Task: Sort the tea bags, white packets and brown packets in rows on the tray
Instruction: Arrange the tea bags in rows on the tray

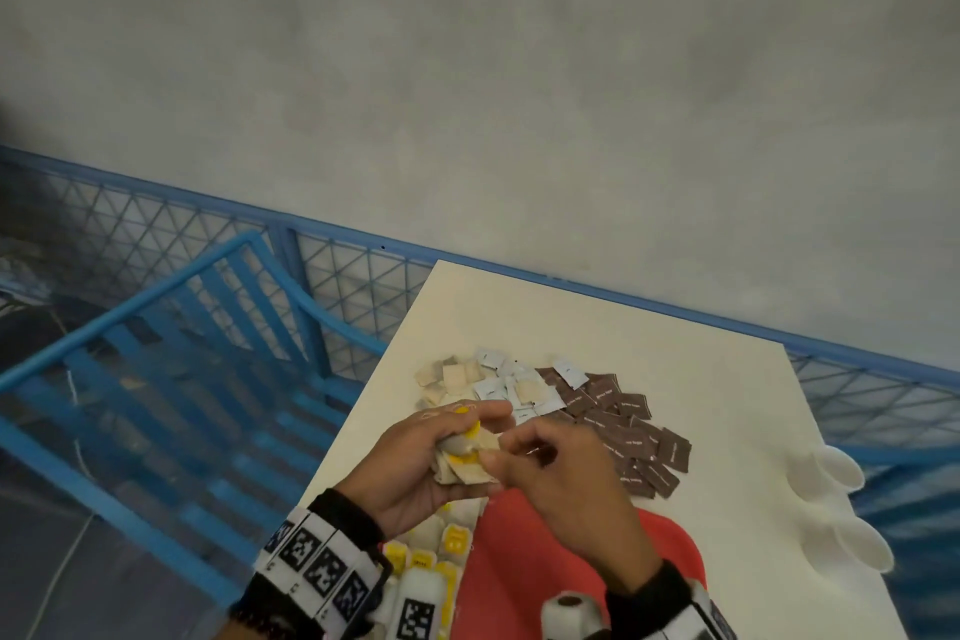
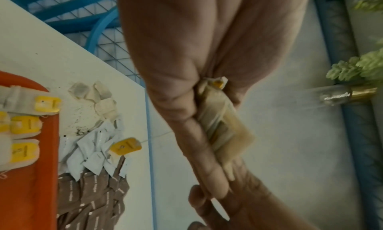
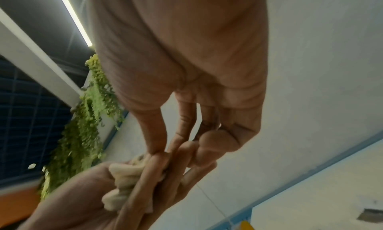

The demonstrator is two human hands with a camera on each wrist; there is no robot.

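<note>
Tea bags fill the left hand (image 1: 410, 463), a bunch (image 1: 460, 457) of crumpled beige sachets with yellow tags held in curled fingers above the near part of the white worktop (image 1: 701, 379). The right hand (image 1: 561, 478) meets it from the other side, thumb and fingertips closed on the edge of the bunch; whether it pinches a single bag or several is hard to tell from the wrist views, where skin hides most of the paper.

Below the hands sits the red tray (image 1: 519, 582), partly covered by both wrists. Along its left edge lie placed tea bags (image 1: 451, 538), yellow tags showing, side by side in a row.

Beyond the hands a loose spread lies on the worktop: loose tea bags (image 1: 449, 377) at the left, white packets (image 1: 498, 379) in the middle, some overlapping, and brown packets (image 1: 634, 437) fanned out to the right, reaching toward the tray's far right corner. One white packet rests on the brown ones.

White plastic spoons (image 1: 847, 509) lie at the worktop's right edge. A blue mesh fence (image 1: 156, 234) and a blue chair (image 1: 218, 327) stand to the left.
</note>
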